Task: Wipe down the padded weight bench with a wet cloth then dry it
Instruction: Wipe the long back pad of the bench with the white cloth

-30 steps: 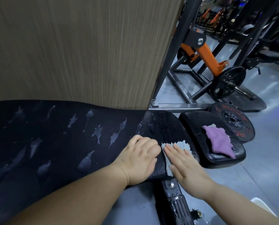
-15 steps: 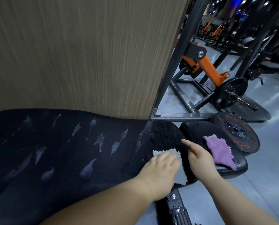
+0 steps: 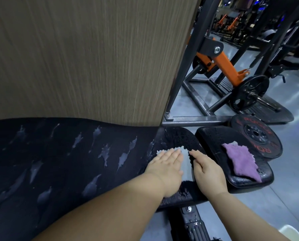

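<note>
**Where the long pad ends, 2 flat hands press a pale cloth**

As the person looks down from above, a long black bench pad runs across the view from the left edge to the hands, which sit at its right end. The left hand lies flat on a pale cloth, fingers straight and together, pressing it onto the pad. The right hand lies just beside it, fingers also stretched out, touching the cloth's right edge. Neither hand grips anything that can be seen. Only a narrow strip of the cloth shows between the 2 hands.

Grey puddles of water dot the pad, all of them to the left of the hands. The wiping left to do would likely run leftward along the pad's length, and the left hand is nearer that wet stretch. To the right, across a small gap, a shorter seat pad holds a crumpled purple cloth. It is nearer the right hand and is probably the one meant for drying.

A brown wood-grain wall panel stands behind the pad and hides its far edge. The pad's left end is cut off by the frame. Whether the right fingertips tuck under the cloth cannot be told. A black weight plate with red lettering lies on the floor past the seat pad.
</note>
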The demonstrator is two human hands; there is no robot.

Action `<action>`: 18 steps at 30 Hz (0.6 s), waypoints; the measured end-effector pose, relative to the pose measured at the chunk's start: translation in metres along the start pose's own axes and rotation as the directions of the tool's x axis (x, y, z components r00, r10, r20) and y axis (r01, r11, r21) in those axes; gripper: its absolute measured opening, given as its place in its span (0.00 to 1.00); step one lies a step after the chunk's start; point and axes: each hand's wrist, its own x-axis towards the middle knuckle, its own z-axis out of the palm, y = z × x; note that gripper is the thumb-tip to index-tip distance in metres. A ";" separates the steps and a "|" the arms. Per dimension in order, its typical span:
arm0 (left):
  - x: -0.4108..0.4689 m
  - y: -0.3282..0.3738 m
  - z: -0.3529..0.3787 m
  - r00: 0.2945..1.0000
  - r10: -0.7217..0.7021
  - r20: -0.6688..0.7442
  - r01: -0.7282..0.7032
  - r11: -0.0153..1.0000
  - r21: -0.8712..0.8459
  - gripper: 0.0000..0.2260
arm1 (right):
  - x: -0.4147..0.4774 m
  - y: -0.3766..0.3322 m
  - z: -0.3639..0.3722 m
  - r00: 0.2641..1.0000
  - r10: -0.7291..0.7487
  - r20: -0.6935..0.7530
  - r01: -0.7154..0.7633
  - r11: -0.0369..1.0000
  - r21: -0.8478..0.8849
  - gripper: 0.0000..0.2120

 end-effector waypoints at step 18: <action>0.097 -0.064 -0.046 0.985 -0.170 0.025 0.171 0.984 -0.044 0.24 | 0.006 0.008 0.013 0.990 -0.141 -0.020 0.135 0.974 -0.183 0.19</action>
